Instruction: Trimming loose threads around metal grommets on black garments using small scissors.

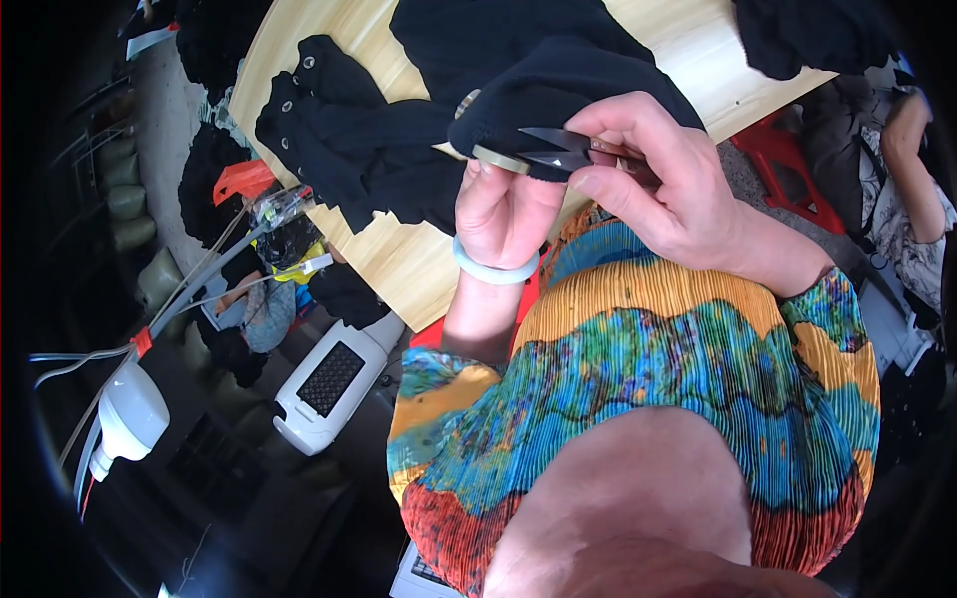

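My left hand point(506, 211), with a pale bangle on its wrist, is closed on the edge of a black knit garment point(573, 80) over the table. By its fingertips is a flat olive-gold round piece point(500, 159), seen nearly edge-on; it looks like a large button. Thread snips point(554, 149) are pinched between the thumb and fingers of my right hand point(670, 174). Their dark pointed blades are parted and reach left, close beside the round piece and against the black cloth. Another shiny round button point(467, 103) shows on the garment's left edge.
More black cloth with round metal buttons point(324, 135) lies across the wooden table point(399, 269). Black fabric point(812, 38) sits at the far right, near a red stool point(788, 169) and another person's arm point(909, 164). A pole with a bulb point(135, 404) and a white machine point(334, 384) stand left.
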`<state>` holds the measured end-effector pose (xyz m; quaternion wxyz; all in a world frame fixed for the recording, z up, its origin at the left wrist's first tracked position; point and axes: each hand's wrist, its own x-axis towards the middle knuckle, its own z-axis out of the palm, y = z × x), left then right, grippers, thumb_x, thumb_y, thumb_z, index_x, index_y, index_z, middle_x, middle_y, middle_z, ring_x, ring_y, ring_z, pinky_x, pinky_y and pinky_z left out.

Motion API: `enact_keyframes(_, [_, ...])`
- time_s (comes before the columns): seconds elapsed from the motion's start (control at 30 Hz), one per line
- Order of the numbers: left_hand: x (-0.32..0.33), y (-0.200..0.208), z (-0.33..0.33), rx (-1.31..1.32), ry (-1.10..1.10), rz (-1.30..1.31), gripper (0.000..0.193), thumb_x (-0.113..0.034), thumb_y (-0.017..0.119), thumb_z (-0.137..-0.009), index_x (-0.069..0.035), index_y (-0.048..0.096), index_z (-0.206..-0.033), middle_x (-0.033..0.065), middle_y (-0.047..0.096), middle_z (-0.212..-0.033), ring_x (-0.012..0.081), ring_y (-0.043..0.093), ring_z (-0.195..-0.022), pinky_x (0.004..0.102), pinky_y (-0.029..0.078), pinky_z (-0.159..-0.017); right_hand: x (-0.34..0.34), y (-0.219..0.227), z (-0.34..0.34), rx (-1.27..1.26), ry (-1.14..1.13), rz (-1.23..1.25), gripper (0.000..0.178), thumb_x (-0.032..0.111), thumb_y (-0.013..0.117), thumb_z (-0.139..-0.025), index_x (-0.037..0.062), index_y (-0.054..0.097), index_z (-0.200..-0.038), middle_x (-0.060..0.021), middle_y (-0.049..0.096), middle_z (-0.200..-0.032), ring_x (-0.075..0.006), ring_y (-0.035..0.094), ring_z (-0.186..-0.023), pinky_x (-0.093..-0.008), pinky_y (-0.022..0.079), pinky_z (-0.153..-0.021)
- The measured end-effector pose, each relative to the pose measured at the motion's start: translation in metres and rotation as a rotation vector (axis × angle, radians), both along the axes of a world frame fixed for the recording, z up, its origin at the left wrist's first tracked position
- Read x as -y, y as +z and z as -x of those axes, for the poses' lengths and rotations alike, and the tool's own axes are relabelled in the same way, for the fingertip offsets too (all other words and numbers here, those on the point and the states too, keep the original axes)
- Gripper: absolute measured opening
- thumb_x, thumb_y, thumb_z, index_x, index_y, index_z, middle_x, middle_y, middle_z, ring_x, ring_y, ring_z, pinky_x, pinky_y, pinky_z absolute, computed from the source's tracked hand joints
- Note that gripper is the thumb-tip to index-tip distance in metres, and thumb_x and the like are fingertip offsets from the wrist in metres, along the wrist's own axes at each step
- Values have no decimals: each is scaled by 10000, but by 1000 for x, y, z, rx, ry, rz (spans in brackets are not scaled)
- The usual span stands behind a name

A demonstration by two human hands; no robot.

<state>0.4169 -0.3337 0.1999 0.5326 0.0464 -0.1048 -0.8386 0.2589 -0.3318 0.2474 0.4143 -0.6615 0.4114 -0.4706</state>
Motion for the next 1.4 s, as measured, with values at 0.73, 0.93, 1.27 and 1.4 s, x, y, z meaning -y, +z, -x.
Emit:
enact_keyframes(0.73, [0, 2, 4, 239, 45, -71, 464, -263, 604, -757, -123, 448, -1171, 71, 403, -1246, 227, 322, -1188, 446, 167, -1018, 17, 0, 10, 3, -131, 39, 149, 75, 596, -761, 18, 514, -871, -25, 512, -596, -84, 502, -517, -185, 403, -490])
enact_keyframes(0.93, [5, 12, 3, 232, -29, -109, 518, -304, 595, -757, -113, 410, -1202, 93, 354, -1282, 268, 272, -1214, 491, 157, -1008, 22, -19, 14, 120, -16, -65, 272, 103, 603, -760, 27, 478, -990, -47, 534, -821, -52, 515, -663, -187, 429, -577])
enact_keyframes(1.27, [27, 8, -12, -230, -77, -227, 413, -318, 340, -892, -58, 338, -1213, 132, 379, -1246, 294, 378, -1142, 443, 331, -930, 23, -59, 16, 332, 230, -460, 355, 61, 561, -771, 7, 449, -1104, -45, 508, -983, -76, 474, -948, -172, 373, -738])
enact_keyframes(1.4, [40, -14, -19, -100, -85, -307, 356, -296, 327, -901, -37, 434, -1121, 107, 499, -1133, 237, 467, -1062, 376, 369, -906, 31, -49, 18, 224, 131, -570, 202, 151, 595, -783, 4, 544, -911, 62, 455, -669, 8, 405, -618, -147, 347, -558])
